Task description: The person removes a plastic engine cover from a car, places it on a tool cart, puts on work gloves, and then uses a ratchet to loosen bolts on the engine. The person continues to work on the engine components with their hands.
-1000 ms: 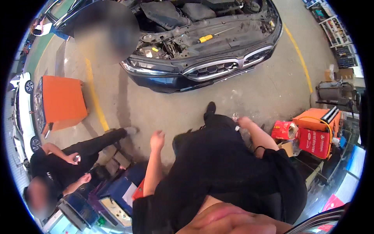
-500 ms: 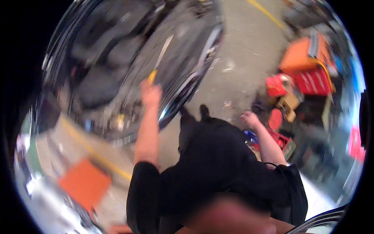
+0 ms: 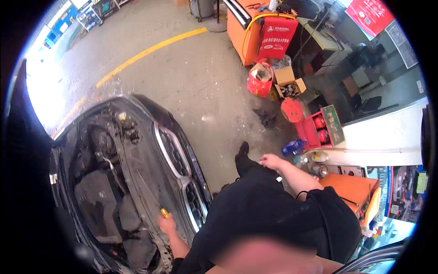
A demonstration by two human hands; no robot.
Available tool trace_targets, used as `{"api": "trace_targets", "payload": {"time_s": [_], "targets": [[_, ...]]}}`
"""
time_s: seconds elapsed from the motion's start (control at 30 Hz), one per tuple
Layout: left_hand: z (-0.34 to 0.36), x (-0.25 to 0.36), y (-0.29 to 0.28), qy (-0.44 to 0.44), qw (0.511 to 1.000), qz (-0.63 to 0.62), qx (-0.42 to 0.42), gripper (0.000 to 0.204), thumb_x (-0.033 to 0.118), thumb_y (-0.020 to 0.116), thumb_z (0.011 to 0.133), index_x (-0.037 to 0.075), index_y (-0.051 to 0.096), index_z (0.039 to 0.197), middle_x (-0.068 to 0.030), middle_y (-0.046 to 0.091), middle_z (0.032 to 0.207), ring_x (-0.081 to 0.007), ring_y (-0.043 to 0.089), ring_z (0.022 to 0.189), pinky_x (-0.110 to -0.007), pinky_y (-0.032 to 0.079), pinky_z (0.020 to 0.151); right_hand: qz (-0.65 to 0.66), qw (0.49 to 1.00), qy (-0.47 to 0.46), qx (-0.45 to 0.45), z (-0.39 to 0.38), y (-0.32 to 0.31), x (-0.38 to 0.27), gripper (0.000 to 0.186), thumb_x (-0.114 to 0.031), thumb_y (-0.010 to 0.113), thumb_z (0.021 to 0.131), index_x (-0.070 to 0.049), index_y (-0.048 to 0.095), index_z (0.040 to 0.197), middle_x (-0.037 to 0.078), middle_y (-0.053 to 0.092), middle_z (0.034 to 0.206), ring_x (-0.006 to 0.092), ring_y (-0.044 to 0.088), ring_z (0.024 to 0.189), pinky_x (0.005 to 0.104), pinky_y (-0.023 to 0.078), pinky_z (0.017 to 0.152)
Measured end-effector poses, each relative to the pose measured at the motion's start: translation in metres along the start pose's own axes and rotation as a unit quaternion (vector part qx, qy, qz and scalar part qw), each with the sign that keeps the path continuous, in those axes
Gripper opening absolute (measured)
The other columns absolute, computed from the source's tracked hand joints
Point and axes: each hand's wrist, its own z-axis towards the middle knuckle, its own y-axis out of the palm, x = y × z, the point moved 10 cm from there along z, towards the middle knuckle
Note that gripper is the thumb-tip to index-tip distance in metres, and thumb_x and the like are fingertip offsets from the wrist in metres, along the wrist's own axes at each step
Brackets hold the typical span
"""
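My left hand (image 3: pixel 167 223) is closed around the yellow handle of a long thin screwdriver (image 3: pixel 164 213). Its shaft points away over the front panel of a dark car's open engine bay (image 3: pixel 150 192). Beside that hand runs the car's chrome-edged grille (image 3: pixel 172 151). My right hand (image 3: pixel 271 161) hangs in front of my body, above the floor, with its fingers curled together. Whether anything small sits between those fingertips I cannot make out.
An orange tool cart (image 3: pixel 237 43) with a red front panel stands ahead. Near it are a red bucket (image 3: pixel 260 84), an open cardboard box (image 3: pixel 288 84) and a red open case (image 3: pixel 315 132). An orange cabinet (image 3: pixel 353 185) stands close by my right arm. A yellow line (image 3: pixel 150 54) crosses the floor.
My view has swung to the right, so the tool cart now lies ahead and the car at lower left. My left arm is drawn closer, still with the screwdriver in hand.
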Motion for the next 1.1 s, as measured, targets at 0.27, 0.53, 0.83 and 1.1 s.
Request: {"api": "trace_targets", "payload": {"time_s": [0.27,0.53,0.83,1.1], "targets": [[0.019,0.324,0.046,0.077,0.963,-0.244,-0.080,0.040,0.029,0.070,0.084,-0.005,0.064,0.104,-0.0174,0.069,0.096,-0.0277,0.067,0.086,-0.040,0.052,0.082,-0.023,0.994,-0.047,0.099,0.087,-0.153,0.027,0.035,-0.028,0.067,0.090,-0.003,0.070,0.114,0.013,0.074,0.105,0.0241,0.072,0.091,0.0385,0.055,0.084],[0.056,0.736,0.090,0.251,0.900,-0.262,-0.241,0.037,0.029,0.066,0.085,-0.004,0.069,0.103,-0.0156,0.072,0.092,-0.0233,0.068,0.085,-0.037,0.053,0.078,0.275,0.952,0.031,0.131,0.140,-0.254,0.088,0.019,-0.021,0.065,0.091,-0.003,0.067,0.092,0.005,0.066,0.080,0.0164,0.063,0.069,0.0316,0.051,0.062],[0.065,1.210,0.096,0.436,0.816,-0.228,-0.304,0.043,0.037,0.064,0.086,-0.003,0.069,0.102,-0.0179,0.072,0.087,-0.0281,0.071,0.083,-0.039,0.054,0.075,-0.156,0.969,0.007,0.193,0.194,-0.237,0.125,0.011,-0.023,0.067,0.082,-0.012,0.066,0.082,0.005,0.069,0.085,0.0264,0.067,0.074,0.0411,0.052,0.061],[-0.004,1.505,0.087,0.545,0.752,-0.152,-0.339,0.050,0.048,0.058,0.089,0.001,0.071,0.083,-0.0115,0.070,0.066,-0.0216,0.072,0.064,-0.038,0.057,0.067,0.454,0.789,0.277,0.307,0.165,-0.244,0.051,0.016,-0.018,0.064,0.089,-0.007,0.073,0.097,0.010,0.073,0.090,0.0260,0.070,0.087,0.0408,0.055,0.076]]}}
